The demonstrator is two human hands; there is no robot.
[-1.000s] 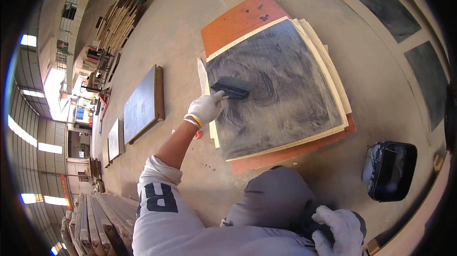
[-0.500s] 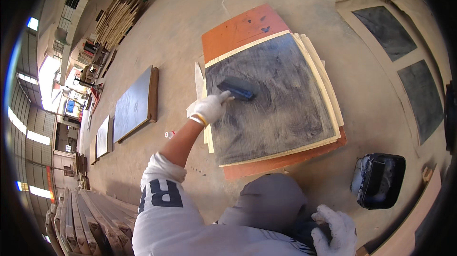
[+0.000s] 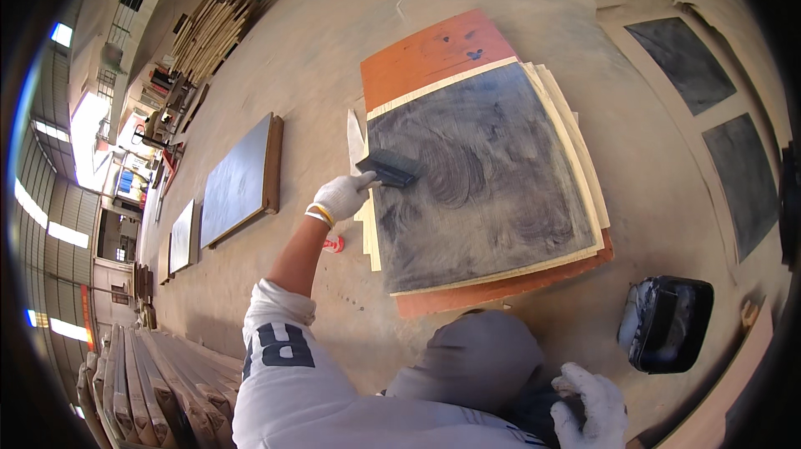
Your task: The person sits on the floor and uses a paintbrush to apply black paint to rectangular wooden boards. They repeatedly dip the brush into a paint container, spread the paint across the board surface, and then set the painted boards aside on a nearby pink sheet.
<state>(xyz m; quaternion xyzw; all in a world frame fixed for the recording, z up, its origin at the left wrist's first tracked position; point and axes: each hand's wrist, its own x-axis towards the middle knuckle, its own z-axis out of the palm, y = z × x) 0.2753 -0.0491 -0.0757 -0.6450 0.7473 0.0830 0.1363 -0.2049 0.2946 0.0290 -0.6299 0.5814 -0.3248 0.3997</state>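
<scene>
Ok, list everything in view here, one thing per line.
brush: 1, black, in left hand
dark panel: 1, blackish, atop central stack
pale boards: several, yellowish, under it
bottom board: count unclear, orange, beneath those
tub: 1, black, lower right
flat rectangles: 2, dark, right
slab: 1, bluish, left
smaller panel: 1, whitish, left
wood strips: many, tan, upper left
wrapped panels: several, brown, lower left
left hand: 1, gloved white, gripping brush
right hand: 1, gloved white, lower right

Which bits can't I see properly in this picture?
In the head view:
- Handle of the brush: mostly hidden by the left grip.
- Faces of the lower boards: mostly covered by the top board.
- The right grip: partly cut off by the bottom edge.
- Far wooden sticks: too small to count.
</scene>
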